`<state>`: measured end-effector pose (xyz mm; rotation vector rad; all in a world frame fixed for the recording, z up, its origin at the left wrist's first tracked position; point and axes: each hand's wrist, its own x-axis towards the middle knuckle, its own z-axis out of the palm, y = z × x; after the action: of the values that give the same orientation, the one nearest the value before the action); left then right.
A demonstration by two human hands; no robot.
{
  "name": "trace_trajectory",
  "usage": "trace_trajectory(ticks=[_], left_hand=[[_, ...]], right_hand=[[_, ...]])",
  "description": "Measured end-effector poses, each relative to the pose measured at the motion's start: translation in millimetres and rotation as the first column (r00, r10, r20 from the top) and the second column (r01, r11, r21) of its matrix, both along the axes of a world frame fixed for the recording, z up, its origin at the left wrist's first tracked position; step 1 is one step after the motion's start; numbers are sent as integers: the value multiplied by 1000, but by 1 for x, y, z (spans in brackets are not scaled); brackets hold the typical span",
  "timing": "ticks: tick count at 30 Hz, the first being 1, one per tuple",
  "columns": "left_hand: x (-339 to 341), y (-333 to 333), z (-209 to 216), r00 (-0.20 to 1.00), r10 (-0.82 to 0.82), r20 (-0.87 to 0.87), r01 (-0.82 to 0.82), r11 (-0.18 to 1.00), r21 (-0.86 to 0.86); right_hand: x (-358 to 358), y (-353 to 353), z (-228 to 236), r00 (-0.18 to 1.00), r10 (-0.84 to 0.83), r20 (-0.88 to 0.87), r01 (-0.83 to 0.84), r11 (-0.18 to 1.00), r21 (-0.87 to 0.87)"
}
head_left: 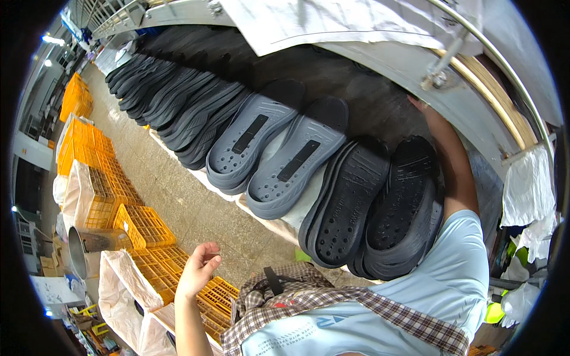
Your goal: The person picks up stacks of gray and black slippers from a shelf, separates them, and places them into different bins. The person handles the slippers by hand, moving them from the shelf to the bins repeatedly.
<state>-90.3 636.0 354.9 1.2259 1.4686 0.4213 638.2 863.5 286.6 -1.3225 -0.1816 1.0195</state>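
Note:
My left hand (200,268) hangs in the air over the floor, left of the sole stacks. Its fingers are loosely curled, apart from the thumb, with nothing seen between them. My right arm reaches forward past the black soles, and my right hand (419,104) is in the shadow under a metal edge, its fingers mostly hidden. Nearest that arm are two stacks of black foam shoe soles (399,204) (349,204). Beside them stand two stacks of grey soles (300,160) (252,139), each top sole bearing a dark rectangular strip. Further left, more dark soles (184,107) lean in a long row.
A metal frame (475,110) with white sheeting (344,24) overhangs the dark surface (368,89). Orange plastic crates (142,225), some lined with clear bags, line the left side beyond the speckled floor (172,178). A metal drum (89,243) stands among them.

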Motion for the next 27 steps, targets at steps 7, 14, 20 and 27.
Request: trace_trajectory(ticks=[7,14,20,27], left_hand=[[-10,11,-8,995,-95,-11,95,995,19],[-8,29,-11,960,-272,58,261,954,150],[-4,36,2,873,-454,177,396,872,288],[-24,22,31,792,-504,344,375,847,377]], right_hand=[[5,-49,51,992,-6,-123,23,990,136],[-71,-158,145,887,411,-212,-311,870,383],[-202,-192,218,843,525,-121,-493,842,220],[-388,-213,290,674,724,-143,-718,688,102]])
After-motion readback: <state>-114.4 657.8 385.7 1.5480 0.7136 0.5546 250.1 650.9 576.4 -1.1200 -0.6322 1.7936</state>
